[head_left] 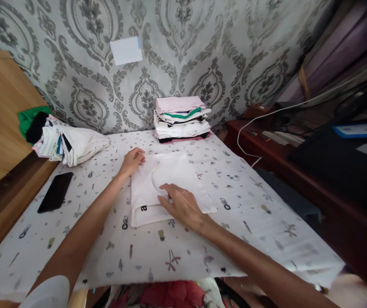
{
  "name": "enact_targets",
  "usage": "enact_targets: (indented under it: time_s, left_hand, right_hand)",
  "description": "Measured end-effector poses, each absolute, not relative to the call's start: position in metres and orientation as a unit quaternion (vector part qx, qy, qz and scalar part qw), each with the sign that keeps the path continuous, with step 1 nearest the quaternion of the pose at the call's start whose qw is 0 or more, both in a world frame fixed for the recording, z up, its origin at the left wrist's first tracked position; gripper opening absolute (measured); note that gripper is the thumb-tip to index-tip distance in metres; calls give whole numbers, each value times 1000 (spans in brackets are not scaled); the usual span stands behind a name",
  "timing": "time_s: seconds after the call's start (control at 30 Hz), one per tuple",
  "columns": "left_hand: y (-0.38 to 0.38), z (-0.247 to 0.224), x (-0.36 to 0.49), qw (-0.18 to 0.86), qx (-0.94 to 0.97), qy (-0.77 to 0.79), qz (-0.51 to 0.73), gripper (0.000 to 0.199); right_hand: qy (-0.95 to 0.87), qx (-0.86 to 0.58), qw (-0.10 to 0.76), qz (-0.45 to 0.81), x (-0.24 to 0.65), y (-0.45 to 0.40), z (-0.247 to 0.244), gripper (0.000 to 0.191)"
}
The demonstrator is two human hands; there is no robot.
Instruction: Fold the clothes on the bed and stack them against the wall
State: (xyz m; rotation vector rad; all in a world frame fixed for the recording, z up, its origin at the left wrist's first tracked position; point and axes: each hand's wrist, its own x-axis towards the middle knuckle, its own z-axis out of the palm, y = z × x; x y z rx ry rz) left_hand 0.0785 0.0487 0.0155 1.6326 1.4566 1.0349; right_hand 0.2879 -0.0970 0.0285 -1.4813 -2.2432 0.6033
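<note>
A white T-shirt (170,171), partly folded, lies flat on a patterned sheet; its curved neckline and a small black letter near the front edge show. My left hand (134,161) is at the shirt's far left corner, fingers curled together on the fabric edge. My right hand (183,204) rests on the shirt near the neckline, palm down, thumb and forefinger apart. Part of the shirt's right front side is hidden under this hand.
Against the wall stands a stack of folded clothes (181,122). A loose pile of clothes (74,143) lies at the left, with a black phone (55,192) in front of it. On the right, a white cable (239,132) hangs over a dark red desk (276,167).
</note>
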Motion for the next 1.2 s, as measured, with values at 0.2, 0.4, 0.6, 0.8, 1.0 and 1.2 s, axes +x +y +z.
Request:
enact_targets:
  time_s: [0.2, 0.4, 0.6, 0.8, 1.0, 1.2]
  left_hand:
    - [28, 2, 80, 187, 834, 468, 223, 42]
    - [38, -16, 86, 135, 870, 472, 47, 56]
    - [49, -16, 88, 131, 846, 514, 52, 53]
    - [39, -9, 88, 142, 835, 503, 171, 42]
    - [30, -13, 102, 147, 872, 450, 124, 53]
    - [30, -10, 94, 207, 855, 442, 175, 54]
  right_hand:
    - [-885, -403, 222, 77, 253, -98, 13, 41]
    - [-896, -410, 105, 134, 250, -106, -19, 72]
    - [-897, -408, 129, 116, 253, -122, -22, 72]
    - [-898, -404, 137, 107, 258, -131, -12, 64]
    - [-914, -367, 147, 94, 249, -133, -9, 57]
    - [-916, -354, 139, 125, 252, -135, -9, 57]
